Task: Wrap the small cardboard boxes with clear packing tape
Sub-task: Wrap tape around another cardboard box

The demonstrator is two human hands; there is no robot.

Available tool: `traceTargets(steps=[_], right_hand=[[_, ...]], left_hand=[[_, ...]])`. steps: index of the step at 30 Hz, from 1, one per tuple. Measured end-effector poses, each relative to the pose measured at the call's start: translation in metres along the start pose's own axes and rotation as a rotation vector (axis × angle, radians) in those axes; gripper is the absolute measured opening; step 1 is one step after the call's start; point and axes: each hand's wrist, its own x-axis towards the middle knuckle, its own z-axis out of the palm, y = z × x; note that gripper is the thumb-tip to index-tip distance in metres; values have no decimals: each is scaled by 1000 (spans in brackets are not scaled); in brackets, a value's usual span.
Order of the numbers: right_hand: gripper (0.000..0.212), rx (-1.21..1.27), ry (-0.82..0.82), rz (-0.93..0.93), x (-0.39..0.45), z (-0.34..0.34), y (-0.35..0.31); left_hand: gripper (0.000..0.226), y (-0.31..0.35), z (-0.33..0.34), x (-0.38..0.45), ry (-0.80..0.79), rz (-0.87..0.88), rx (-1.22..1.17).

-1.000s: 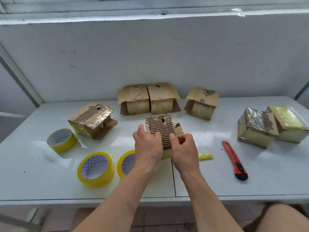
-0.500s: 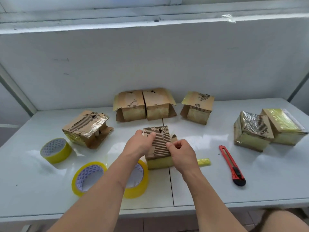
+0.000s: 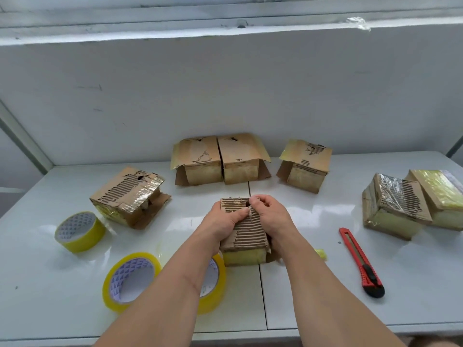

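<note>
Showing torn corrugation, box point(image 3: 246, 231) between hands.

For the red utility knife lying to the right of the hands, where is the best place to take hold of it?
Grip the red utility knife by its near, thicker handle end, coming from above with the right hand. It lies flat on the table, with its black end nearest the person.

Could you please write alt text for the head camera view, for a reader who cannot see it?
Both hands, left and right, hold a small torn cardboard box on a white table, with three yellow tape rolls left, a red utility knife right, and six more boxes around.
</note>
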Motion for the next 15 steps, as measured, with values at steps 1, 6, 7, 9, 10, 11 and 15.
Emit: traceTargets(steps=[1,6,7,9,10,11,15], right_hand=[[10,2,16,-5,1,2,1],[7,-9,41,-4,2,6,1],[7,-21,43,-7,2,6,0],[11,-68,33,-12,2,4,-2],[15,-108,19,-13,4,2,-5],[21,-151,3,-11,5,1,-9],[50,-330,-1,11,11,5,-20]], left_hand=[[55,-3,1,3,12,-1,-17],[57,-8,2,11,65,-5,33],[59,-6,1,10,59,-9,37],[68,-3,0,8,26,-13,43],[70,0,-1,6,9,-11,56],[67,3,-2,3,4,-4,71],[69,21,1,4,146,62,335]])
